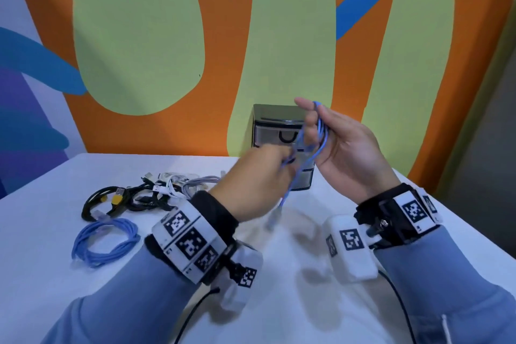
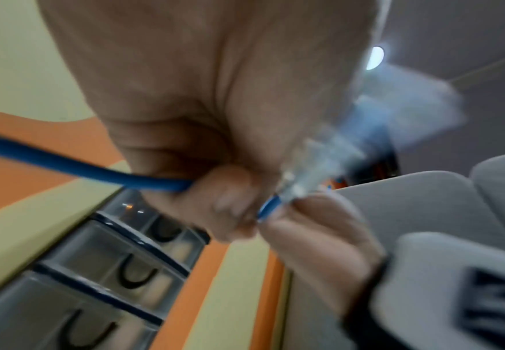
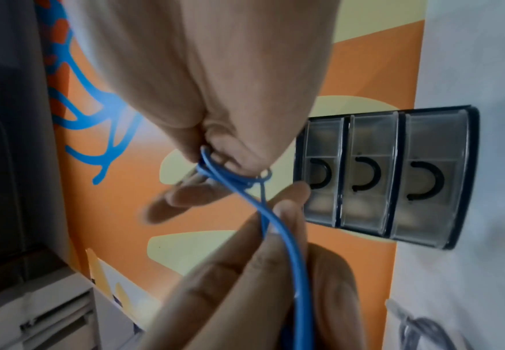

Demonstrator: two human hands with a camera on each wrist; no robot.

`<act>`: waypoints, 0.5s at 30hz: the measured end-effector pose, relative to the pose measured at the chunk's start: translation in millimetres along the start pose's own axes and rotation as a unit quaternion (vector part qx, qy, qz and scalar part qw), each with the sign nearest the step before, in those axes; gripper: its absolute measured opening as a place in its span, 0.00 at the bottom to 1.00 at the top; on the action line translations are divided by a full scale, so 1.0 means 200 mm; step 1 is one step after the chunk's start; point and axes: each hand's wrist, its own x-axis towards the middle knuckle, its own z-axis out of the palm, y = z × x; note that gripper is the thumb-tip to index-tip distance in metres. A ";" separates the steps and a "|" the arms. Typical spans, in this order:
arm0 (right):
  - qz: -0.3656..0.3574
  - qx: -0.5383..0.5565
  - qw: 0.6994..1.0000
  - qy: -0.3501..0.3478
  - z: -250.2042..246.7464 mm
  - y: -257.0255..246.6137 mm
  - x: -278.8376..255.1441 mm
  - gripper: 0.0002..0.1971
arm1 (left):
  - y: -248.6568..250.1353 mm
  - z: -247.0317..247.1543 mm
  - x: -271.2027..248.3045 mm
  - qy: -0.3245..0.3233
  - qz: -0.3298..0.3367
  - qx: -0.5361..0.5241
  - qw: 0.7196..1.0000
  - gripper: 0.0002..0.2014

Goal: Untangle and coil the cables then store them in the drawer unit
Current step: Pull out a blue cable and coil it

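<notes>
Both hands hold one blue network cable (image 1: 303, 148) in the air in front of the small drawer unit (image 1: 275, 131). My right hand (image 1: 317, 123) has several loops of the cable hanging between its thumb and fingers (image 3: 215, 165). My left hand (image 1: 283, 160) grips the loose strand (image 2: 95, 170) just below them. The clear plug end (image 1: 273, 216) dangles under the left hand, blurred. In the right wrist view the drawer unit (image 3: 395, 177) shows three closed clear drawers with black handles. A second blue cable (image 1: 104, 243) lies coiled on the table at the left.
A tangle of black, white and grey cables (image 1: 145, 195), one with a yellow plug, lies at the back left of the white table (image 1: 307, 301). The painted wall stands right behind the drawer unit. A grey cable (image 3: 419, 331) lies near the unit.
</notes>
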 end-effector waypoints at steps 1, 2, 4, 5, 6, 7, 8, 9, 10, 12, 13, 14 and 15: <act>-0.027 0.002 0.999 0.028 0.00 0.01 0.01 0.21 | 0.03 0.01 -0.01 -0.023 0.005 0.014 1.000 0.11; -0.048 -0.012 0.998 0.046 -0.01 0.03 0.02 0.20 | 0.04 0.02 -0.02 -0.035 0.011 0.020 0.999 0.11; -0.072 -0.111 0.989 0.069 -0.02 0.04 0.02 0.18 | 0.08 0.02 -0.03 -0.038 0.022 0.025 0.999 0.13; -0.075 -0.179 0.978 0.079 -0.04 0.05 0.03 0.17 | 0.10 0.01 -0.04 -0.032 0.031 0.022 0.999 0.14; -0.068 -0.248 0.962 0.086 -0.04 0.06 0.04 0.16 | 0.11 -0.01 -0.04 -0.021 0.041 0.011 0.999 0.14; -0.054 -0.313 0.945 0.084 -0.05 0.06 0.04 0.14 | 0.11 -0.04 -0.04 -0.003 0.049 -0.013 0.999 0.12; -0.037 -0.368 0.927 0.069 -0.06 0.07 0.03 0.14 | 0.10 -0.07 -0.04 0.021 0.053 -0.045 0.997 0.11; -0.015 -0.398 0.916 0.038 -0.06 0.07 0.03 0.13 | 0.08 -0.10 -0.03 0.048 0.057 -0.074 0.994 0.10; 0.011 -0.399 0.917 -0.001 -0.05 0.06 0.02 0.13 | 0.06 -0.12 -0.01 0.076 0.058 -0.097 0.991 0.08; 0.067 -0.341 0.936 -0.057 -0.03 0.04 -0.01 0.15 | 0.00 -0.16 0.00 0.130 0.055 -0.133 0.981 0.05; 0.094 -0.301 0.946 -0.073 -0.01 0.03 -0.01 0.15 | -0.02 -0.18 0.00 0.154 0.054 -0.147 0.976 0.05; 0.115 -0.267 0.953 -0.082 0.00 0.01 -0.02 0.15 | -0.04 -0.19 0.01 0.173 0.057 -0.158 0.970 0.06; 0.131 -0.242 0.958 -0.086 0.00 0.01 -0.02 0.16 | -0.06 -0.19 0.01 0.184 0.068 -0.168 0.966 0.06</act>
